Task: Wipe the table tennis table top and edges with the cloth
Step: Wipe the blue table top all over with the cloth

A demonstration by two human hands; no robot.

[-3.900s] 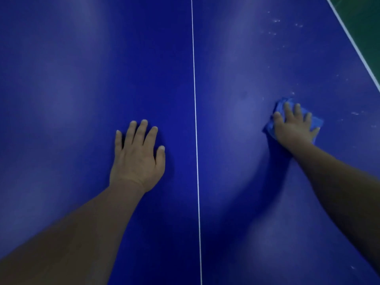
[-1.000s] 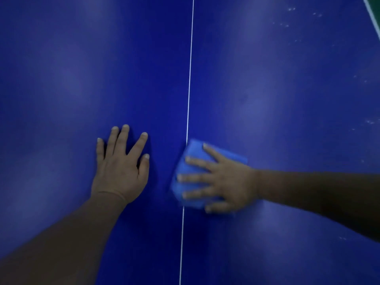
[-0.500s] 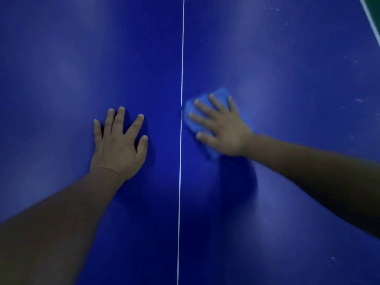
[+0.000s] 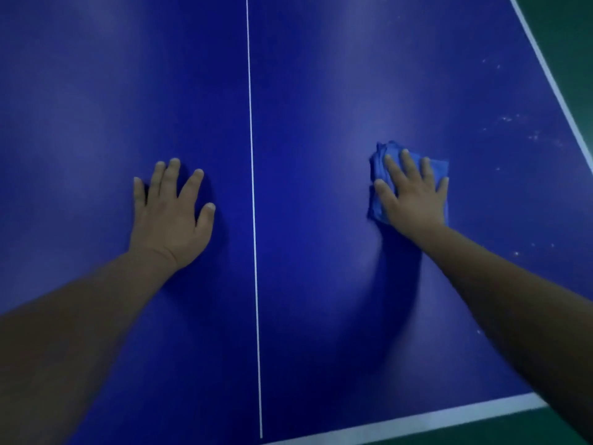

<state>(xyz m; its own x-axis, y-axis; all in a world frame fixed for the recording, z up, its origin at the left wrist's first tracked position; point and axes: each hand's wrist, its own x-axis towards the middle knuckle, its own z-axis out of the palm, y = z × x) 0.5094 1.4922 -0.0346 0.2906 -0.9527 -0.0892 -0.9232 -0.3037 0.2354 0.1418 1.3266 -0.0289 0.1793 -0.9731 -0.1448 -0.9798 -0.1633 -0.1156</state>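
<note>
The right hand (image 4: 414,194) has slid the cloth (image 4: 378,175) from the centre line (image 4: 253,220) toward 3 o'clock; spread fingers press flat on it, cloth showing beyond the fingertips at 12 o'clock. The left hand (image 4: 170,216) lies flat on the table (image 4: 96,107), fingers apart.

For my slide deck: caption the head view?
Right hand presses blue cloth on table; left hand flat.
</note>
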